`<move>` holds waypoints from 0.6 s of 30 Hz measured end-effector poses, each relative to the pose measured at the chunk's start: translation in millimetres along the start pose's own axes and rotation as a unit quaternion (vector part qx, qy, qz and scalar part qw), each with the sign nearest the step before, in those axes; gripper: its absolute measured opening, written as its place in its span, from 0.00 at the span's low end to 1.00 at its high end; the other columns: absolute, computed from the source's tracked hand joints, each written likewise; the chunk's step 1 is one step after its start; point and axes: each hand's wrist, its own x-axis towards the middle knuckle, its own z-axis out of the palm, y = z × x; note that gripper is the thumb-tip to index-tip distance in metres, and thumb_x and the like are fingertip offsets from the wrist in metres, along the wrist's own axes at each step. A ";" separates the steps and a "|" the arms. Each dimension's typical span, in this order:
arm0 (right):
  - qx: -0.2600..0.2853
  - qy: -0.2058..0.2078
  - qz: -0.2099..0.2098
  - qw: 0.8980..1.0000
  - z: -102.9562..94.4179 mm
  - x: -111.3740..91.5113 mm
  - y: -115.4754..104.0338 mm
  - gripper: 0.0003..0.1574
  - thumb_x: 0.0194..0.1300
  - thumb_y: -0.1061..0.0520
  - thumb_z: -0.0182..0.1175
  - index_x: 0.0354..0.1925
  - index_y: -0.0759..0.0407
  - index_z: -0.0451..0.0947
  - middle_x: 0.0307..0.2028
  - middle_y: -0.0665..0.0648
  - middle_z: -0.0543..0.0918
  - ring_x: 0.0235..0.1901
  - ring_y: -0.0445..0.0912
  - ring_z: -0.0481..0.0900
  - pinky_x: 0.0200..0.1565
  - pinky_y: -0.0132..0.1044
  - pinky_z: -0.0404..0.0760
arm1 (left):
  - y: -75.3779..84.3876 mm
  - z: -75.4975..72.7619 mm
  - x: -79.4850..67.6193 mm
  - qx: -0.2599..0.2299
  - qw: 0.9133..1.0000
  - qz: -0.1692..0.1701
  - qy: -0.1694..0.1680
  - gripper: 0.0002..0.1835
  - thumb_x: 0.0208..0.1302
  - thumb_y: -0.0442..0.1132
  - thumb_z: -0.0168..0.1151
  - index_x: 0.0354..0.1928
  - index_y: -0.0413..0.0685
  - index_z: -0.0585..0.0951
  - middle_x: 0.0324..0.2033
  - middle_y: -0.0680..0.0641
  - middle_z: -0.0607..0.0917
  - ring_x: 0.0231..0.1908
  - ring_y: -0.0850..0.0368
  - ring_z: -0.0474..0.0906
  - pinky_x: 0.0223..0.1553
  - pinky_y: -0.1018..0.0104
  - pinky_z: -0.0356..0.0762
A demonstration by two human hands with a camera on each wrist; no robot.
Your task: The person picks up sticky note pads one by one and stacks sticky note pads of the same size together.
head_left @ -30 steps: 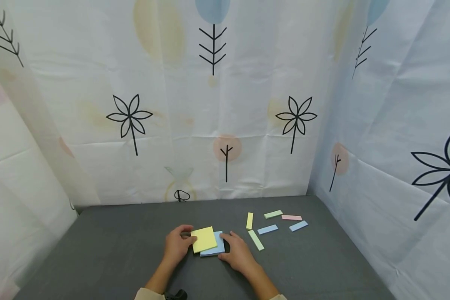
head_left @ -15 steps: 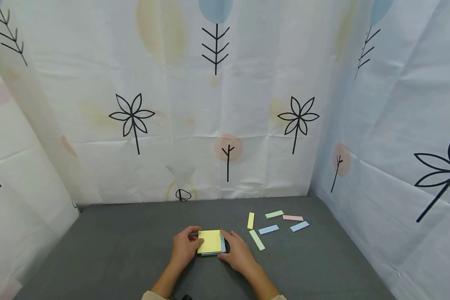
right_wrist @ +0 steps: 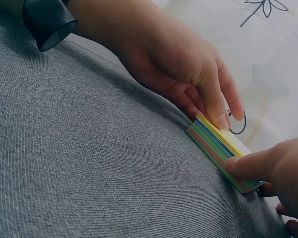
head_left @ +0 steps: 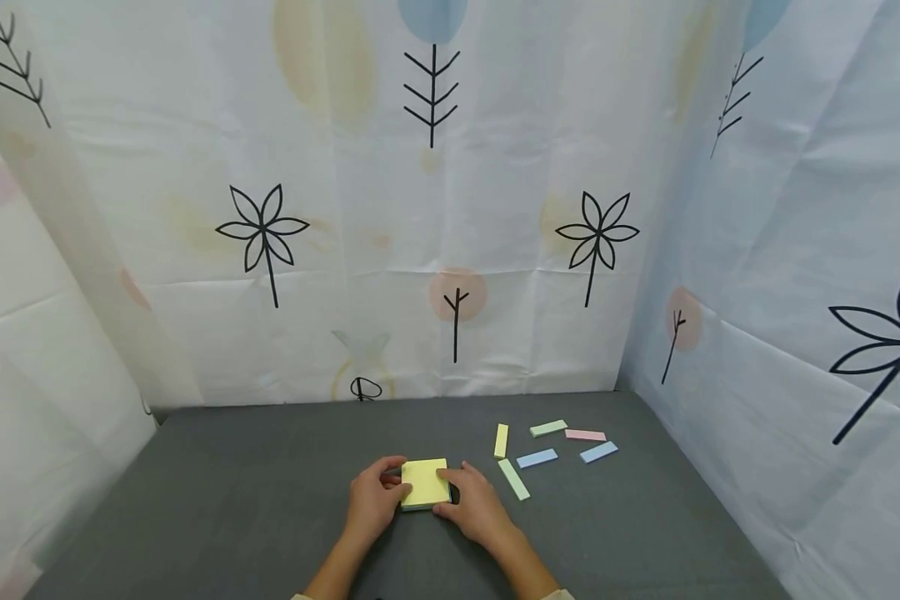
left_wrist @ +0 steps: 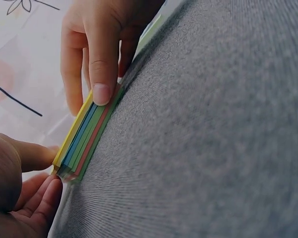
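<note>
A square stack of sticky note pads [left_wrist: 87,140] sits on the grey cloth, showing blue, green and red layers in both wrist views. On top lies a yellow sticky note pad [head_left: 423,477], nearly lined up with those below. My left hand [head_left: 371,502] pinches the yellow pad's left side between thumb and fingers. From the right, my right hand [head_left: 482,506] grips the stack, its thumb [right_wrist: 238,167] against the layered near edge and its index finger by the top pad's right edge.
To the right lie small note strips: a yellow strip [head_left: 501,442], a pink strip [head_left: 585,435], green strips [head_left: 513,480] and blue strips [head_left: 537,459]. Behind the grey table [head_left: 255,467] hangs a printed white curtain [head_left: 360,275], which also closes both sides.
My left hand has moved right with the yellow pad, bringing it over the blue pad, which it now covers from above. The right hand has stayed almost in place at the stack.
</note>
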 end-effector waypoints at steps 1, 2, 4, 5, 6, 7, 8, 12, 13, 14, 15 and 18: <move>-0.002 0.000 -0.001 1.000 -0.1 0.0 0.1 0.34 0.51 0.52 0.75 0.56 0.60 0.79 0.53 0.59 0.82 0.61 0.64 0.69 0.56 0.58 0.71 | -0.2 0.5 0.0 -0.002 1.000 0.000 0.000 0.20 0.48 0.28 0.73 0.47 0.42 0.84 0.35 0.46 0.85 0.31 0.58 0.80 0.31 0.65 0.77; -0.005 -0.001 -0.003 1.000 0.1 -0.1 0.4 0.33 0.51 0.52 0.75 0.55 0.60 0.80 0.52 0.59 0.82 0.61 0.63 0.70 0.56 0.58 0.71 | -0.4 1.0 0.0 -0.004 1.000 -0.001 0.000 0.20 0.48 0.28 0.73 0.47 0.42 0.84 0.37 0.46 0.85 0.31 0.57 0.80 0.31 0.65 0.77; -0.009 0.002 -0.006 1.000 0.2 -0.2 0.6 0.33 0.50 0.53 0.75 0.55 0.60 0.80 0.51 0.59 0.83 0.61 0.63 0.70 0.56 0.57 0.71 | -1.0 1.5 0.2 -0.010 1.000 0.001 -0.001 0.21 0.48 0.27 0.73 0.47 0.42 0.84 0.40 0.45 0.85 0.33 0.56 0.81 0.32 0.65 0.78; -0.011 0.003 -0.006 1.000 0.5 -0.1 0.7 0.33 0.50 0.53 0.75 0.55 0.60 0.80 0.51 0.59 0.83 0.61 0.63 0.70 0.55 0.57 0.71 | -1.2 1.5 0.3 -0.013 1.000 0.001 -0.003 0.21 0.48 0.27 0.73 0.47 0.42 0.84 0.41 0.44 0.85 0.33 0.56 0.81 0.32 0.65 0.78; -0.012 0.005 -0.006 1.000 0.8 -0.2 0.8 0.33 0.50 0.53 0.75 0.54 0.60 0.81 0.51 0.59 0.83 0.60 0.63 0.71 0.55 0.57 0.71 | -1.4 1.4 0.4 -0.018 1.000 0.000 -0.004 0.21 0.48 0.27 0.73 0.47 0.41 0.84 0.42 0.44 0.85 0.34 0.56 0.81 0.33 0.65 0.78; -0.013 0.006 -0.007 1.000 0.9 -0.1 0.8 0.33 0.50 0.53 0.75 0.54 0.60 0.81 0.50 0.59 0.83 0.60 0.63 0.71 0.55 0.57 0.72 | -1.6 1.2 0.4 -0.022 1.000 -0.002 -0.005 0.21 0.48 0.27 0.73 0.48 0.41 0.84 0.43 0.43 0.85 0.34 0.55 0.82 0.33 0.65 0.79; -0.015 0.008 -0.008 1.000 1.2 0.0 1.0 0.32 0.49 0.54 0.75 0.54 0.60 0.81 0.50 0.59 0.83 0.60 0.63 0.71 0.55 0.57 0.72 | -1.6 0.8 0.3 -0.026 1.000 -0.002 -0.007 0.21 0.48 0.27 0.73 0.48 0.41 0.84 0.43 0.43 0.85 0.35 0.55 0.82 0.33 0.66 0.79; -0.017 0.013 -0.010 1.000 2.2 0.4 0.9 0.32 0.49 0.54 0.76 0.53 0.59 0.81 0.50 0.58 0.84 0.59 0.63 0.72 0.55 0.56 0.72 | -1.4 -1.2 -1.5 -0.039 0.999 -0.013 -0.016 0.23 0.47 0.25 0.73 0.49 0.41 0.83 0.43 0.42 0.85 0.35 0.55 0.82 0.32 0.67 0.79; -0.019 0.014 -0.012 1.000 2.1 0.6 0.9 0.32 0.49 0.54 0.76 0.53 0.59 0.82 0.50 0.58 0.84 0.59 0.63 0.72 0.54 0.55 0.73 | -1.2 -1.8 -2.2 -0.040 0.999 -0.015 -0.020 0.23 0.47 0.25 0.73 0.49 0.41 0.83 0.42 0.43 0.85 0.35 0.55 0.82 0.32 0.66 0.79; -0.021 0.015 -0.013 1.000 2.0 0.6 0.8 0.31 0.49 0.54 0.76 0.53 0.59 0.82 0.49 0.58 0.84 0.59 0.63 0.73 0.54 0.55 0.73 | -0.7 -2.3 -2.8 -0.042 0.999 -0.016 -0.025 0.23 0.46 0.25 0.73 0.49 0.40 0.83 0.41 0.42 0.85 0.35 0.54 0.82 0.32 0.66 0.79; -0.022 0.017 -0.015 1.000 1.7 0.7 0.8 0.31 0.48 0.54 0.76 0.52 0.59 0.82 0.49 0.58 0.84 0.58 0.62 0.73 0.54 0.55 0.73 | -0.1 -2.9 -3.3 -0.042 0.998 -0.017 -0.031 0.24 0.46 0.25 0.74 0.49 0.40 0.83 0.40 0.43 0.85 0.35 0.54 0.82 0.32 0.66 0.79; -0.028 0.021 -0.015 0.999 0.3 0.7 1.2 0.31 0.47 0.54 0.77 0.52 0.57 0.82 0.49 0.58 0.84 0.58 0.62 0.74 0.53 0.55 0.74 | 1.3 -3.8 -3.8 -0.039 0.998 -0.019 -0.047 0.24 0.46 0.27 0.74 0.49 0.41 0.83 0.38 0.43 0.84 0.36 0.53 0.82 0.33 0.64 0.80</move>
